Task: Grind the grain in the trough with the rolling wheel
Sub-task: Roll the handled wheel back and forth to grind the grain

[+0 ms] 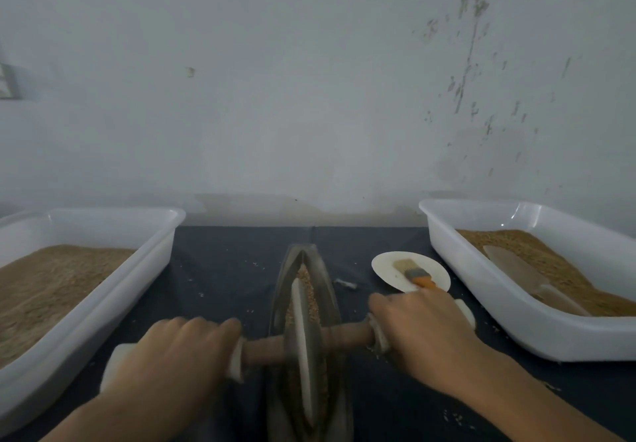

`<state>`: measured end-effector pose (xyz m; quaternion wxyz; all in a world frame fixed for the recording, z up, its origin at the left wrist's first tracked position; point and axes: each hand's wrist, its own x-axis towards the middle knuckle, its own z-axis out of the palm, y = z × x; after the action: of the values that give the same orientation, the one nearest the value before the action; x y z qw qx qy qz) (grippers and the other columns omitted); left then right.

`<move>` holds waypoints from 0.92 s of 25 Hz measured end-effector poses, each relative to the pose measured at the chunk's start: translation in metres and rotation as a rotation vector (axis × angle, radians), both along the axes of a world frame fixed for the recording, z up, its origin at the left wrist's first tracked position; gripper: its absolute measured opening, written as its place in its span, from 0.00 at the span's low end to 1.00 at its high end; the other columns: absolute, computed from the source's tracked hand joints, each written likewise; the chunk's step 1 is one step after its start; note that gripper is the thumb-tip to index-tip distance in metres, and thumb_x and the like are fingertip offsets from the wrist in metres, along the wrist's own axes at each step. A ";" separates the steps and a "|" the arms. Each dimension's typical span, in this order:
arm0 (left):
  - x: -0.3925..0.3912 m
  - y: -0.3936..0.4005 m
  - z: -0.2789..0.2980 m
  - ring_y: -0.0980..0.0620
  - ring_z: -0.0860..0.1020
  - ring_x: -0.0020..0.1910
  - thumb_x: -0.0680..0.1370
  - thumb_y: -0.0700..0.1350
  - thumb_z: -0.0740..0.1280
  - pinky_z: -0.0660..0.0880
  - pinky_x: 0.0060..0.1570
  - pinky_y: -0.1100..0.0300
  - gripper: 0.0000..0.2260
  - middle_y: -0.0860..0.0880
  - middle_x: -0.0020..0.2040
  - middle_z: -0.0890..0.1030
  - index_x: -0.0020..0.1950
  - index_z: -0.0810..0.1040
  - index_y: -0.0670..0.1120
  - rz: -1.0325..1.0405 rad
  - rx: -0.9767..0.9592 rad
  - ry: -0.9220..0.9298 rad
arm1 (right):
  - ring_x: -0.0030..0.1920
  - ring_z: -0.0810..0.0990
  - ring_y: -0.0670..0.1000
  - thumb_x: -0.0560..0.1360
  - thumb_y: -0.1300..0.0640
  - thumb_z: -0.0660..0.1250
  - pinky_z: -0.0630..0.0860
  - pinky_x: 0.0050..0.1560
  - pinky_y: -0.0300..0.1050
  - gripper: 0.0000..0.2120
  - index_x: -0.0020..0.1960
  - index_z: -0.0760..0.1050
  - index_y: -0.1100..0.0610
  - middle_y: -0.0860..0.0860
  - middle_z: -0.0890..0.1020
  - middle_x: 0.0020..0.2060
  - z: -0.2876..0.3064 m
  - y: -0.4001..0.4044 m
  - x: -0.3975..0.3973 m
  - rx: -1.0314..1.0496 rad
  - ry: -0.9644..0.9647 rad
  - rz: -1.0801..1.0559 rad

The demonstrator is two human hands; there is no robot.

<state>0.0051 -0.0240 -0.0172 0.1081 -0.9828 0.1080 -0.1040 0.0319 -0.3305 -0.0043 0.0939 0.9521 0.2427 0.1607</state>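
Together we grip the axle [344, 333]: our left hand [179, 352] and right hand [420, 328] curl round its white-wrapped ends, the rolling wheel [304, 338] between them standing in the grain-filled trough [330, 290].

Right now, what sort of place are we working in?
Probably a small hand-milling workbench: a boat-shaped trough with its rolling wheel, two white tubs of grain beside it, and a scuffed wall.

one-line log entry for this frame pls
step: grinding | left hand: grips axle handle | right hand: grips axle handle | rolling wheel: in trough, on grain
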 end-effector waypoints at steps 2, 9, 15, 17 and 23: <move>0.030 -0.010 0.008 0.60 0.71 0.34 0.74 0.57 0.63 0.61 0.34 0.61 0.12 0.57 0.38 0.73 0.42 0.59 0.59 0.002 0.047 -0.079 | 0.34 0.73 0.48 0.71 0.51 0.69 0.69 0.34 0.46 0.13 0.45 0.64 0.47 0.46 0.78 0.38 -0.001 0.012 0.029 0.049 0.017 -0.096; 0.087 -0.025 0.025 0.50 0.78 0.44 0.75 0.53 0.65 0.68 0.41 0.56 0.10 0.53 0.45 0.78 0.45 0.64 0.55 0.025 -0.021 -0.137 | 0.33 0.69 0.50 0.75 0.53 0.65 0.63 0.33 0.44 0.08 0.52 0.68 0.52 0.47 0.76 0.37 0.001 0.020 0.058 0.056 -0.039 -0.189; -0.012 -0.001 0.003 0.64 0.66 0.35 0.70 0.65 0.59 0.59 0.34 0.63 0.09 0.61 0.37 0.70 0.43 0.61 0.66 0.010 -0.196 0.040 | 0.35 0.78 0.50 0.65 0.52 0.71 0.61 0.28 0.43 0.14 0.47 0.70 0.49 0.47 0.79 0.38 0.021 0.005 -0.020 -0.102 0.013 -0.010; -0.002 -0.008 0.012 0.63 0.69 0.38 0.72 0.64 0.59 0.61 0.36 0.62 0.10 0.62 0.41 0.73 0.43 0.62 0.62 0.011 -0.163 0.099 | 0.44 0.78 0.50 0.72 0.52 0.67 0.69 0.38 0.47 0.11 0.51 0.67 0.47 0.47 0.79 0.46 0.024 0.012 -0.008 -0.070 0.188 -0.074; 0.089 -0.030 0.031 0.48 0.78 0.47 0.77 0.50 0.63 0.67 0.42 0.55 0.07 0.51 0.49 0.79 0.47 0.66 0.52 0.071 -0.046 -0.120 | 0.44 0.79 0.52 0.76 0.51 0.64 0.67 0.37 0.45 0.08 0.52 0.68 0.51 0.48 0.80 0.46 0.013 0.030 0.075 0.040 -0.026 -0.241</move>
<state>0.0940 -0.0540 0.0139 0.0951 -0.9802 0.0640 -0.1613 0.1071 -0.3010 0.0088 0.0966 0.9739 0.1222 0.1652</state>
